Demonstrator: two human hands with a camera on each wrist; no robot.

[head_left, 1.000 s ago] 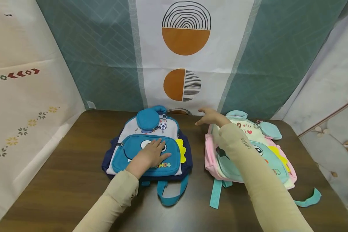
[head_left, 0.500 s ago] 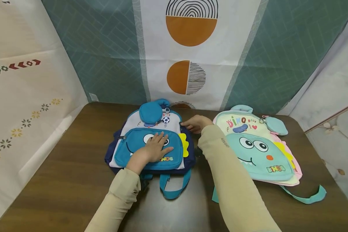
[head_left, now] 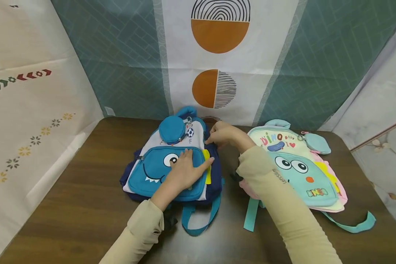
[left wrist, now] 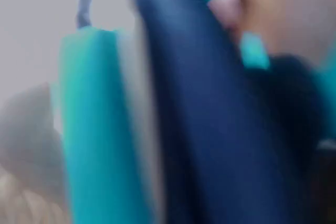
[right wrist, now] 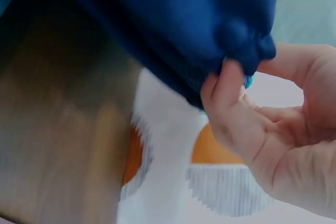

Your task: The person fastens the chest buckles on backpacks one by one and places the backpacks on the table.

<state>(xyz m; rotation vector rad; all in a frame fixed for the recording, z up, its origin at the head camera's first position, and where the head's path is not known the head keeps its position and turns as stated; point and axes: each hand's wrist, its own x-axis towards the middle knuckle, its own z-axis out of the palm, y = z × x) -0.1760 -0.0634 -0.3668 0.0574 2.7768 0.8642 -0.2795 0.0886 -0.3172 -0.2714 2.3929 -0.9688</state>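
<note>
A blue, white and navy child's backpack [head_left: 151, 167] with a cartoon face lies on the table, its right side lifted. My left hand [head_left: 183, 172] rests on the teal front pocket, fingers extended and thumb spread toward the yellow spikes [head_left: 208, 167]. At the bag's upper right edge, my right hand [head_left: 226, 135] pinches the navy side; in the right wrist view, thumb and fingers of that hand [right wrist: 273, 124] grip a fold of navy fabric [right wrist: 184, 19]. The left wrist view is blurred, showing navy cloth [left wrist: 205, 108] and a teal strip [left wrist: 100, 129].
A pink, cream and mint backpack [head_left: 303, 183] lies to the right, partly behind my right forearm. Its mint strap [head_left: 356, 228] trails on the brown table [head_left: 62, 205]. A teal strap loop [head_left: 198, 231] hangs from the blue bag's front. Patterned cloth [head_left: 135, 66] hangs behind.
My right hand has moved left from above the pink backpack to the blue one and taken hold of its side. That side has risen, and the left hand has shifted slightly right.
</note>
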